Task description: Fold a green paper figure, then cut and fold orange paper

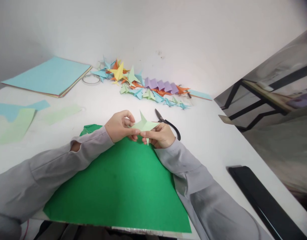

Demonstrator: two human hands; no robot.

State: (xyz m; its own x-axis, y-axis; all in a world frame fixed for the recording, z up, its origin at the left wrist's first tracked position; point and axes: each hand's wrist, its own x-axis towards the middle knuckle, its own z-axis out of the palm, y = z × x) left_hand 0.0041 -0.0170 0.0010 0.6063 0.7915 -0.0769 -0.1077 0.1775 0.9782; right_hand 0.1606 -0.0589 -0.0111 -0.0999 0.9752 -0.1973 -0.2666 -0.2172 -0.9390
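A pale green folded paper piece [144, 125] with pointed tips is held above the green sheet [118, 190] in the middle of the white table. My left hand [120, 126] pinches its left side, fingers closed on it. My right hand [159, 135] grips its right and lower part, fingers also closed. Both sleeves are grey. Black scissors [168, 124] lie just behind my right hand.
A row of folded paper cranes [143, 86] in many colours lies at the back by the wall. A stack of coloured paper [48, 76], a tape roll [91, 79], loose paper scraps [16, 120] sit left. A black bar [263, 200] lies near the right edge.
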